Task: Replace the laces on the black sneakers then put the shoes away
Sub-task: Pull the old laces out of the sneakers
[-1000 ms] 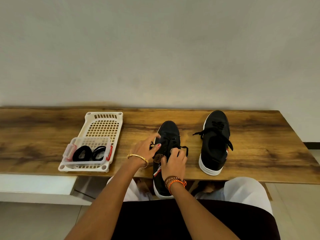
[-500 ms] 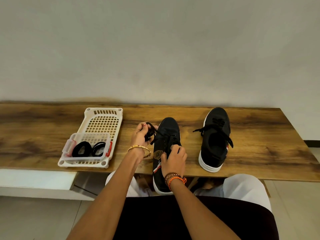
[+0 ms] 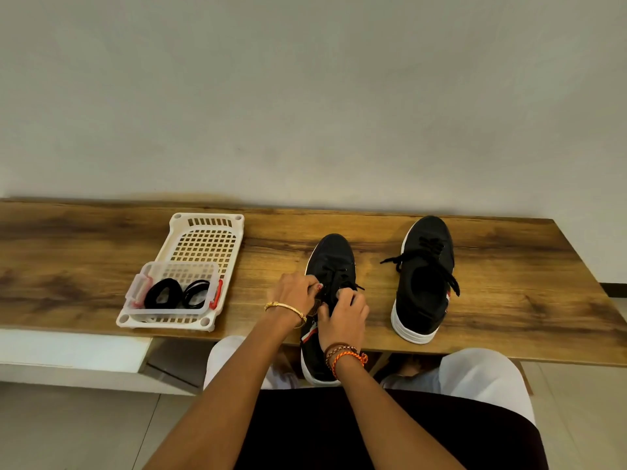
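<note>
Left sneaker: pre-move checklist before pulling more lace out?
1. Both hands on the left sneaker: ok, left hand and right hand at its lacing.
2. Lace pinched: cannot tell, fingers hide it.
3. Sneaker supported: not ok, heel overhangs the table edge.
4. Spare laces ready: ok, coiled in the clear box.
5. Right sneaker: ok, apart, untied.

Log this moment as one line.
step: unlacing | left hand: pinches lace of near sneaker | right hand: pinches lace | far sneaker: laced, untouched | spare laces: in clear box
</note>
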